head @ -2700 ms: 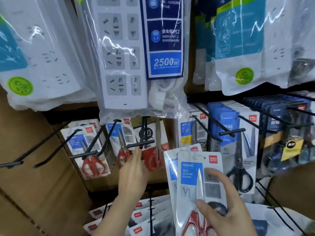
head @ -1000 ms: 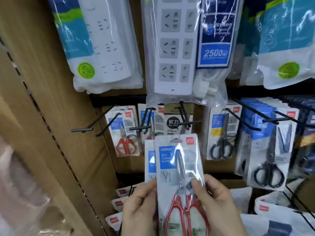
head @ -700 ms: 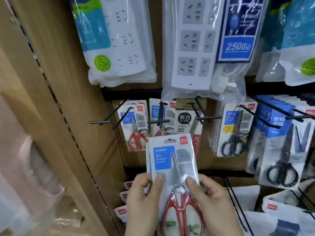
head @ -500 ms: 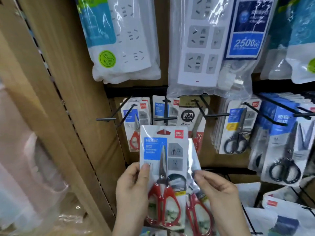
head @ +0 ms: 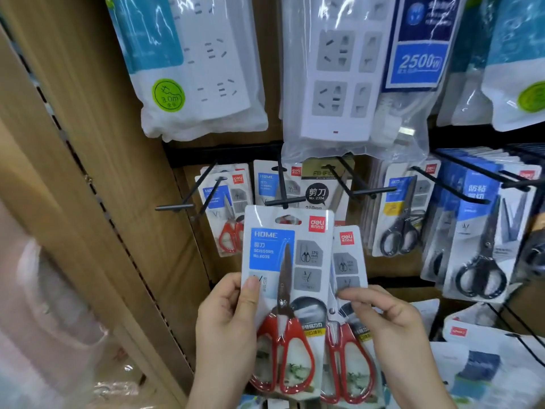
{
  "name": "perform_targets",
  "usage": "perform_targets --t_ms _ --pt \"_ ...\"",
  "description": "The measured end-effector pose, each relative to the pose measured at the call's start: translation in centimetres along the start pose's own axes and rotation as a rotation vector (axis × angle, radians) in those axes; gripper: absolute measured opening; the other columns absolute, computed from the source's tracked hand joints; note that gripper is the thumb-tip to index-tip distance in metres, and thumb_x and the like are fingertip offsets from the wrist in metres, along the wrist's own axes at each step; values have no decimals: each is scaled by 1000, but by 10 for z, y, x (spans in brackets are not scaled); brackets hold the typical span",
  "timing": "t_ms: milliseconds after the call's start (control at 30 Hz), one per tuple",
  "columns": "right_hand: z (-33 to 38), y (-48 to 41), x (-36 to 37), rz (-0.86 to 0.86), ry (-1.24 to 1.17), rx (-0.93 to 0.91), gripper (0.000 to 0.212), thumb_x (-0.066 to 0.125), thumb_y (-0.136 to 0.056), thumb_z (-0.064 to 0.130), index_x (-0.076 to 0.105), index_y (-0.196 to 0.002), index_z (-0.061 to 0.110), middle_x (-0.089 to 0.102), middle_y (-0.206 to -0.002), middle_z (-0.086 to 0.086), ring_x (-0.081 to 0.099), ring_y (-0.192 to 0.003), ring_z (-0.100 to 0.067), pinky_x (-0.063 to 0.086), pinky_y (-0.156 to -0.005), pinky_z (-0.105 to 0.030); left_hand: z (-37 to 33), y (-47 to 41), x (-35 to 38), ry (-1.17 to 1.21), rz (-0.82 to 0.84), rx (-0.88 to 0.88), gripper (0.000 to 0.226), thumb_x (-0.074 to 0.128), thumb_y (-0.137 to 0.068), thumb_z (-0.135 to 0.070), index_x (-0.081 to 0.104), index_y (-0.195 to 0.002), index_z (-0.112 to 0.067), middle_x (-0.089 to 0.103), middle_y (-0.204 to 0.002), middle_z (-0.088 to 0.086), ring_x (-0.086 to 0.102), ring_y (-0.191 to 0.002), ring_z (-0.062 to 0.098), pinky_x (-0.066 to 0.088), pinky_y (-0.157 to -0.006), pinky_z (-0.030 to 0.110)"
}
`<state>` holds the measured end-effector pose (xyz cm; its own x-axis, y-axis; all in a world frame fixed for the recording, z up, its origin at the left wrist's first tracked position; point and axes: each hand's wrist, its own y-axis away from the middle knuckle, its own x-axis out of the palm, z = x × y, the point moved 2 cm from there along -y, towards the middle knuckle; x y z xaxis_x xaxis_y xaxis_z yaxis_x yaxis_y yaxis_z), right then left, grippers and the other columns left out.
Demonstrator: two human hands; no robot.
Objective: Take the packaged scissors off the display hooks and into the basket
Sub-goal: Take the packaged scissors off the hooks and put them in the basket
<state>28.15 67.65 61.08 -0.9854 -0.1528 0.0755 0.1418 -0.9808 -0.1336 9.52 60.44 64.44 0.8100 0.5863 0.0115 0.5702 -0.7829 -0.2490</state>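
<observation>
Two packs of red-handled scissors are held up before the display. My left hand [head: 227,326] grips the front pack [head: 287,278], thumb on its face. My right hand [head: 389,323] pinches the second pack [head: 348,290], which sits partly behind the first and to its right. More red-handled scissor packs [head: 227,211] hang on black hooks [head: 188,199] behind. Black-handled scissor packs [head: 401,219] hang to the right. No basket is in view.
Bagged power strips [head: 333,72] hang above the scissors. A wooden side panel [head: 88,172] runs down the left. More blue-labelled scissor packs [head: 483,240] crowd the right hooks, and white packages [head: 483,364] lie at lower right.
The two packs, stacked in both hands a second ago, have been spread apart; my left hand now holds the front one and my right the other. The view has closed in on the hooks.
</observation>
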Motion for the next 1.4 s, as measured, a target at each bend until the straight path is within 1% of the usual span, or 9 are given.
perform_targets --t_ms 300,467,567,667,700,867,1133,1300,1400 --pt "8 9 18 123 75 29 17 73 -68 37 81 -78 25 71 -87 -2 67 -87 -20 56 -83 -35 8 -23 11 1 -6 -87 22 56 -97 -31 71 -92 -15 76 -87 1 72 -87 21 54 -69 33" --pt "-1 6 22 116 155 42 14 74 -82 23 81 -74 32 72 -82 5 67 -81 -4 49 -72 -12 3 -49 18 11 12 -141 10 57 -99 -18 65 -102 -21 75 -97 0 72 -92 19 58 -81 35" --pt "-7 1 22 86 178 43 18 73 -85 20 81 -73 31 72 -82 3 67 -80 -5 48 -70 -11 -8 -69 15 -42 84 -8 44 60 -95 -3 56 -117 -42 71 -105 4 70 -89 10 58 -80 31" --pt "-9 -5 26 29 136 44 21 73 -86 16 80 -68 26 70 -81 -4 67 -77 -11 49 -67 -12 -15 -89 17 -301 84 190 54 54 -95 5 58 -132 -34 60 -117 28 57 -65 3 51 -79 30" --pt "-9 -7 26 10 130 42 23 74 -86 13 80 -68 26 71 -81 -3 67 -76 -11 50 -68 -12 -15 -97 19 -386 41 229 52 53 -95 5 59 -133 -29 57 -121 31 56 -63 0 36 -70 -3" --pt "-16 -12 15 -70 185 108 37 65 -87 -7 80 -78 25 71 -89 10 68 -83 -24 57 -77 -42 2 -140 36 -640 -55 310 53 51 -96 -2 53 -142 -28 63 -121 12 60 -101 25 43 -86 27" --pt "-14 -14 -3 -74 118 93 40 62 -87 -14 79 -76 20 74 -93 7 67 -73 -4 49 -55 -13 27 -161 57 -780 -105 452 40 55 -90 4 64 -125 -14 63 -92 11 61 -81 27 38 -61 32" --pt "-11 -16 -8 -80 89 130 35 63 -89 -8 78 -80 23 75 -84 0 60 -51 -6 44 -46 -15 29 -157 61 -835 -88 477 45 53 -79 21 64 -118 0 64 -100 22 59 -74 31 37 -55 31" --pt "-9 -16 -7 -86 77 143 36 64 -90 -4 76 -88 30 74 -79 -12 61 -56 -28 55 -55 -33 33 -165 55 -914 -48 493 50 54 -80 18 59 -125 -4 58 -110 23 60 -93 37 44 -63 35"
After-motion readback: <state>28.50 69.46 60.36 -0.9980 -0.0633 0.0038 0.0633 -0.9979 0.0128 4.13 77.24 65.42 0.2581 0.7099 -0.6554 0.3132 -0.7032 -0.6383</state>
